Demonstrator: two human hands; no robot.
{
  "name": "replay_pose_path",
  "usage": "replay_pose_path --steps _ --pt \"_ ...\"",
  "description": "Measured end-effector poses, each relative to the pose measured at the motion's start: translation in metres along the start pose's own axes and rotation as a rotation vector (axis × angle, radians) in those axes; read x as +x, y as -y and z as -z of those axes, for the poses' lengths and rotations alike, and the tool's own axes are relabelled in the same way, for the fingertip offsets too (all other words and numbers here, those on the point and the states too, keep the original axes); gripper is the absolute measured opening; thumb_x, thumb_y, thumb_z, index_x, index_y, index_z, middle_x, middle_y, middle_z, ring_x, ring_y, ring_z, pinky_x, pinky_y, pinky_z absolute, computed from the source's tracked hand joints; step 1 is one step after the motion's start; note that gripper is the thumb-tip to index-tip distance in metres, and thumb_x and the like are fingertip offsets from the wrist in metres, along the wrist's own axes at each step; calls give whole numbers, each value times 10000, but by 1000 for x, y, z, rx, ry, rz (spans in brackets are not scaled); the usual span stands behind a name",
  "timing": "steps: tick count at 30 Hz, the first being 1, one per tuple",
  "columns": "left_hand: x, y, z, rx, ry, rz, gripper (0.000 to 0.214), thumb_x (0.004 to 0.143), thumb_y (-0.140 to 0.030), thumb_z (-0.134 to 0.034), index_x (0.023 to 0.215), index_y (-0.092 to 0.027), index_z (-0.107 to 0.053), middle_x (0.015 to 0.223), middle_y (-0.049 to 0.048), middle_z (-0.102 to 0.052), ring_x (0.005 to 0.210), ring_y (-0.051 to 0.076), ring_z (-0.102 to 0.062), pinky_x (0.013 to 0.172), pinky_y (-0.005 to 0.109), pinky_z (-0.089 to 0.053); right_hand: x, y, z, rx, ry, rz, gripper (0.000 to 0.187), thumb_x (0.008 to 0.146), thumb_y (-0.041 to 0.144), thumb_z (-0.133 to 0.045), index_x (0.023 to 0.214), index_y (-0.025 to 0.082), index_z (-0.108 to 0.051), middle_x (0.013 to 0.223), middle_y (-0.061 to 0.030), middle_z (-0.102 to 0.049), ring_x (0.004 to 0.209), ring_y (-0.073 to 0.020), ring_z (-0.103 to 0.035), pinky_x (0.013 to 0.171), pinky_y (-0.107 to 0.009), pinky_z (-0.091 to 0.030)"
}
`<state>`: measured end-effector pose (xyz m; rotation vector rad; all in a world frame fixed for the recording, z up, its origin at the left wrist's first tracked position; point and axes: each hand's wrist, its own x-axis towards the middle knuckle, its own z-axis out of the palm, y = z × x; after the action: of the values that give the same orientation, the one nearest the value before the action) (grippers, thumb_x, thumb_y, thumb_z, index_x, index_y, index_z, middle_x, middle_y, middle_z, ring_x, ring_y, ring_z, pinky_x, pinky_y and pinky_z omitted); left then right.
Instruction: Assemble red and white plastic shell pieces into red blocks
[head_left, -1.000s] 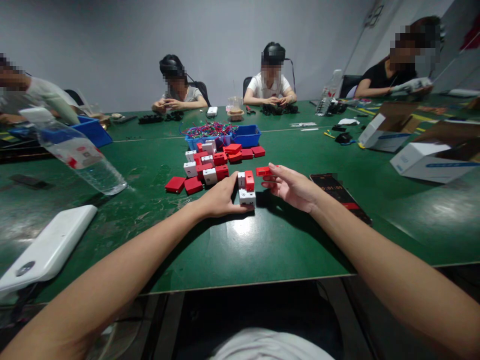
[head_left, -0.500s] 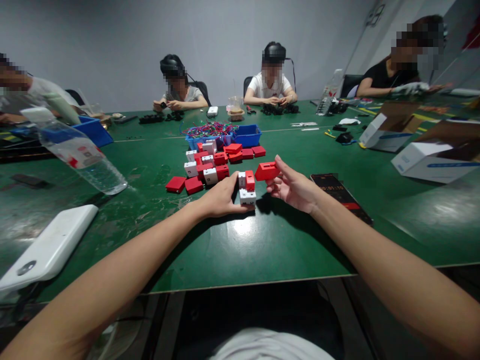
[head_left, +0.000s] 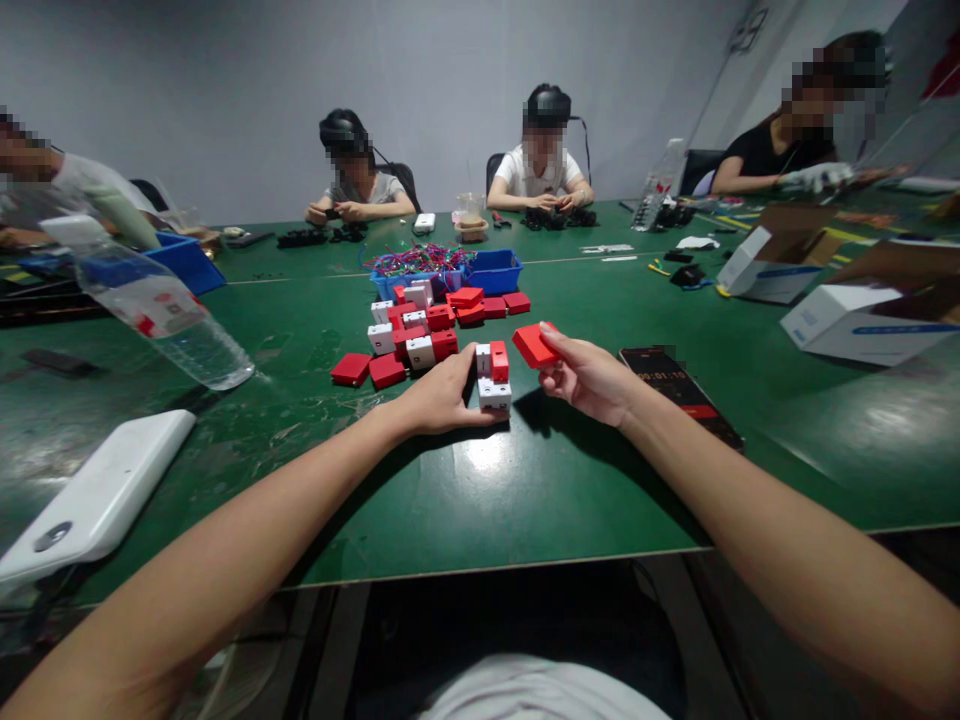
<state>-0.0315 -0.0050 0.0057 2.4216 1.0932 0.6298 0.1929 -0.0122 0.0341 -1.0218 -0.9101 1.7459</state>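
My left hand [head_left: 448, 393] is closed around the left side of a small stack of red and white blocks [head_left: 495, 394] on the green table, the thumb along its near side. Some of its fingers are hidden behind the stack. Just right of the stack, my right hand [head_left: 583, 375] pinches a red block [head_left: 534, 346] between thumb and fingers, held above the tabletop and apart from the stack. Beyond my left hand lie several loose red and white blocks, among them a flat red block [head_left: 388, 371] and a white block [head_left: 421, 351].
Blue bins [head_left: 495, 272], one full of coloured wires [head_left: 420, 260], stand behind the blocks. A phone [head_left: 679, 395] lies right of my right hand. A tilted water bottle [head_left: 161, 305] and white power bank [head_left: 101, 500] are at left, open cartons [head_left: 870, 315] at right. Co-workers sit opposite.
My right hand has turned the red block, so a broad flat face now shows instead of its slotted edge. My left hand and the stack stay in place.
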Motion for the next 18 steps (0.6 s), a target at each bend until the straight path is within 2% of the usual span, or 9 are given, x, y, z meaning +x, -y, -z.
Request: replay_pose_path --steps 3,7,13,18 --pt "0 1 -1 8 1 4 796 707 -580 -756 1293 -167 -409 1219 160 -615 1081 337 -626 958 504 -495 2 -2 2 -6 36 18 217 732 290 -838 822 182 -672 701 -1 -687 548 -89 -581 521 -198 -485" --pt "0 1 -1 12 3 15 807 706 -588 -753 1297 -157 -412 1222 167 -614 1093 344 -627 966 505 -493 4 -3 3 -30 23 18 221 729 210 -825 902 193 -688 846 -36 -747 683 -126 -663 567 -213 -483" --pt "-1 -1 0 -3 7 19 820 706 -599 -751 1313 -171 -404 1228 155 -612 1088 335 -624 961 497 -493 4 -5 5 -46 -14 55 274 687 135 -823 882 182 -636 864 -34 -742 741 -137 -678 700 -265 -533" --pt "-1 -2 1 -5 5 26 820 695 -611 -752 1297 -164 -422 1205 158 -617 1075 344 -627 949 508 -494 4 -7 8 -135 -42 119 397 565 92 -836 856 206 -591 824 12 -707 698 -113 -627 583 -212 -461"
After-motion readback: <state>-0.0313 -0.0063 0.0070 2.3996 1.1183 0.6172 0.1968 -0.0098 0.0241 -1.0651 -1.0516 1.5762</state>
